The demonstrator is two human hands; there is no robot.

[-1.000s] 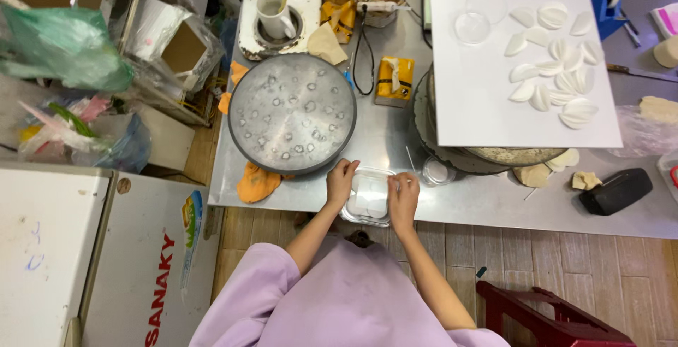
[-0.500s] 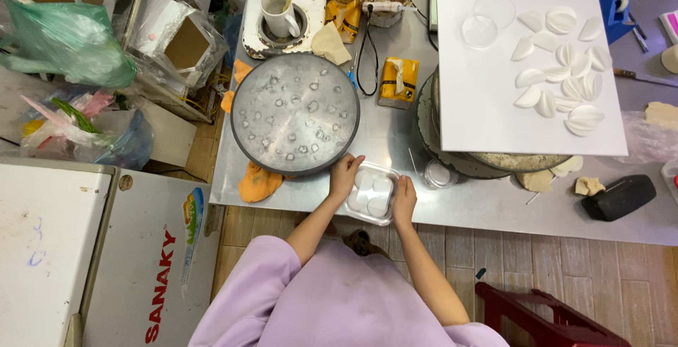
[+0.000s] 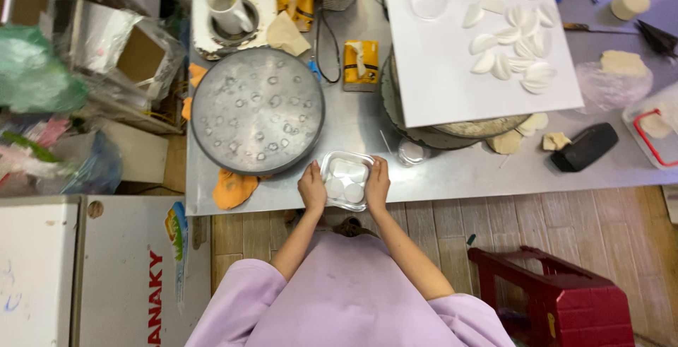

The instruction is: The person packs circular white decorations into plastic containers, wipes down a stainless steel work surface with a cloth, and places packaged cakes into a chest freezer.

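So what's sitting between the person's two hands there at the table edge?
In the head view, a small clear plastic container with round white pieces inside sits between the left hand and right hand, which press against its sides on the metal table.

Both hands, left & right, clasp clear plastic box w/ white rounds.

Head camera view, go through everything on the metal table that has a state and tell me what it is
Clear plastic container: open, white round pieces inside, held at both sides.
Left hand: on the container's left side.
Right hand: on its right side.
Round metal tray: flat, dotted with small bits.
White board: carrying folded white pieces.
White mug: upright, stick inside.
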